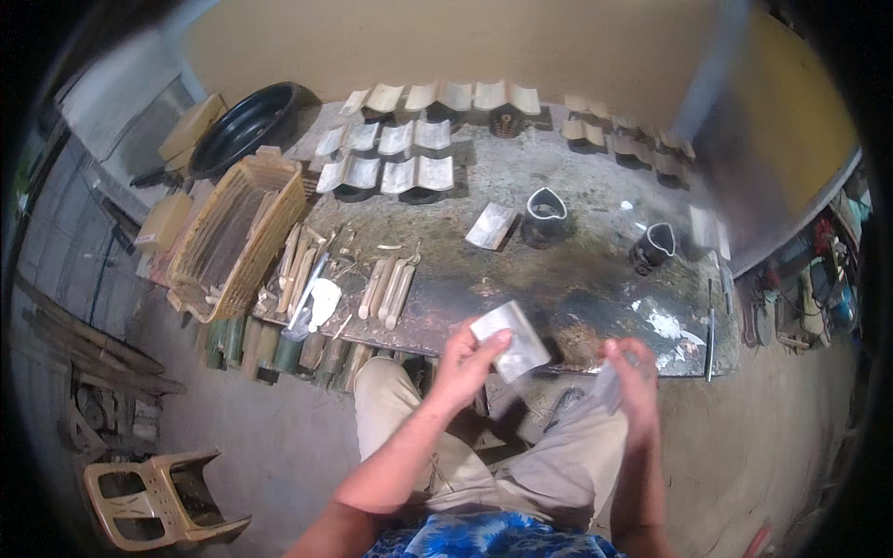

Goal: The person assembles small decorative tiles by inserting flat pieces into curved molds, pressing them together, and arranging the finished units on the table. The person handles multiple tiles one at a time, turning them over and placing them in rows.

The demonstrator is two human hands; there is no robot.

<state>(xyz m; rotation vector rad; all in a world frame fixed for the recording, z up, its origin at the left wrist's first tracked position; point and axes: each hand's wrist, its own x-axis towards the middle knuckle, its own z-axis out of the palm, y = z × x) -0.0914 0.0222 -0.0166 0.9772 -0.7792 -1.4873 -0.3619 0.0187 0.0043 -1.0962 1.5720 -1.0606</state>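
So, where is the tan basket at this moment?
In the head view, the tan basket is at the left end of the table, in front of the black basin and left of the wooden sticks.

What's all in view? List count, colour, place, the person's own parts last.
Table: 1, dark, centre
V-shaped pieces: over ten, pale, table's back and right
Pots: 2, dark, table's right half
Slabs: 2, whitish, one held, one beside a pot
Film: 1, greyish, held
Basket: 1, tan, table's left
Basin: 1, black, back left
Boxes: at least 2, tan, far left
Sticks: several, tan, table's front left
Bamboo: several lengths, green, brown, below table's left
Scraps: several, white, table's front
Rod: 1, grey, table's right end
Chair: 1, tan, lower left
Clutter: many, mixed colours, right rim
Trousers: 1, beige, lower centre
Shirt: 1, blue, bottom edge
Left hand: 1, bare, gripping a slab
Right hand: 1, bare, pinching the film
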